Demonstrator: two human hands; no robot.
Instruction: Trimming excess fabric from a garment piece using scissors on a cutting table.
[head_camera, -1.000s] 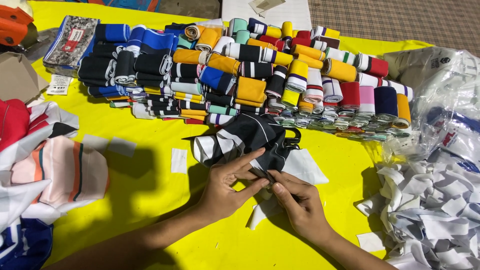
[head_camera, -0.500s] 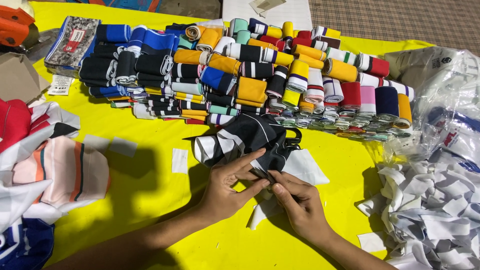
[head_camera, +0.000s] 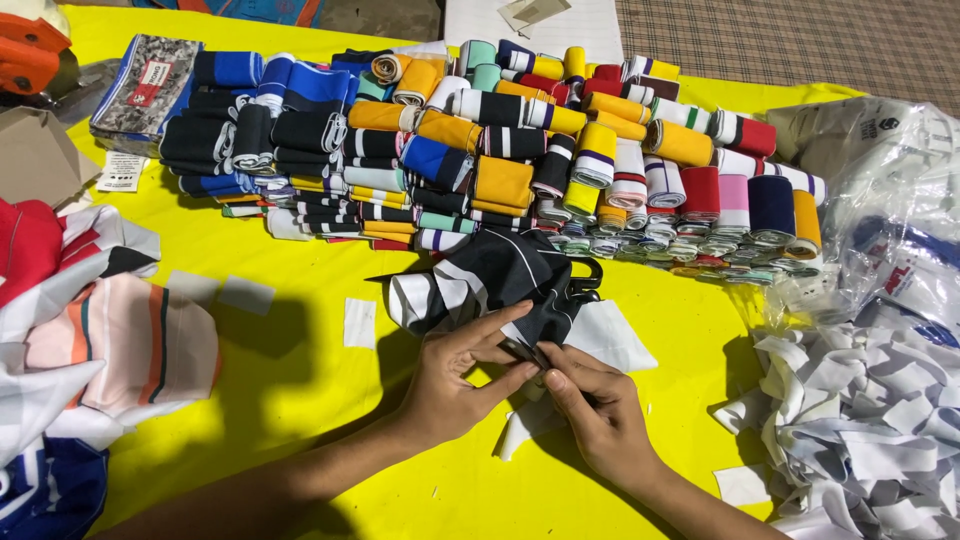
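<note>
Head camera: at the centre of the frame we are pinching the lower edge of a black knit fabric piece with thin white stripes (head_camera: 500, 280), which is lying on the yellow table cover (head_camera: 300, 400). Our left hand (head_camera: 455, 375) and right hand (head_camera: 600, 420) are meeting at that edge, fingertips pressed together on the cloth. We judge that keeping the pinch close and the edge taut is serving best, clear of the white paper slips (head_camera: 610, 335) beneath and the rolled striped ribbing (head_camera: 520, 140) above.

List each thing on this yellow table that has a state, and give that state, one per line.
left hand: fingers pinching the black fabric
right hand: fingertips pinching the same fabric edge
black fabric with white stripes: crumpled, partly lifted by both hands
scissors: lying flat, mostly hidden by the fabric
rolled rib collars: rolled, stacked in rows
white strips: loose, tangled heap
folded striped garments: piled, folded
</note>
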